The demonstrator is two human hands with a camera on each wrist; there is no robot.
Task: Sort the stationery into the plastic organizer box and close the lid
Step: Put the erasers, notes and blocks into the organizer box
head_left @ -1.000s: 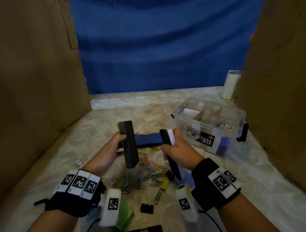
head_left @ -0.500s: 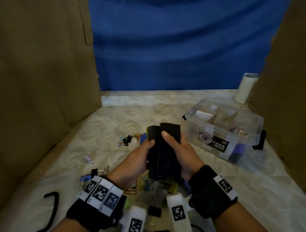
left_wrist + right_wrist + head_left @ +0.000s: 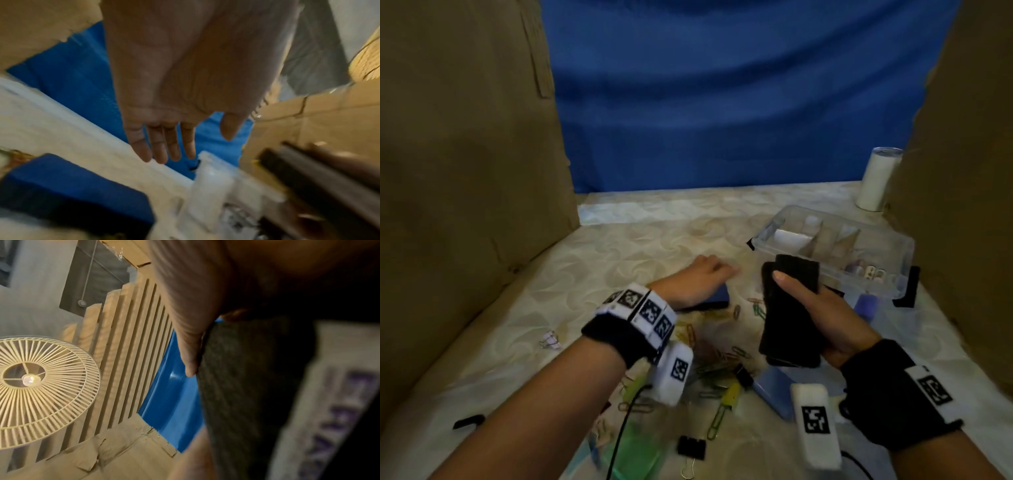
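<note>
My right hand [image 3: 808,291] grips two black felt erasers [image 3: 787,315] stacked together, thumb across the top one, just in front of the clear plastic organizer box [image 3: 893,240]. The box is open and shows its dividers. The right wrist view shows my thumb [image 3: 191,353] pressed on the dark felt erasers [image 3: 246,386]. My left hand [image 3: 709,274] is stretched out flat, fingers straight, over a blue eraser [image 3: 714,298] lying on the table. From the left wrist, the left hand [image 3: 199,146] holds nothing, and the blue eraser [image 3: 72,186] lies below the palm.
Coloured paper clips [image 3: 722,359] are scattered between my arms, with a black binder clip [image 3: 691,447] and a blue pad [image 3: 774,390] nearer me. Cardboard walls [image 3: 465,171] stand on both sides. A white cylinder [image 3: 878,178] stands at the back right.
My left hand has let go of the black erasers and reached forward over the blue eraser. My right hand has carried the stacked pair right, toward the box.
</note>
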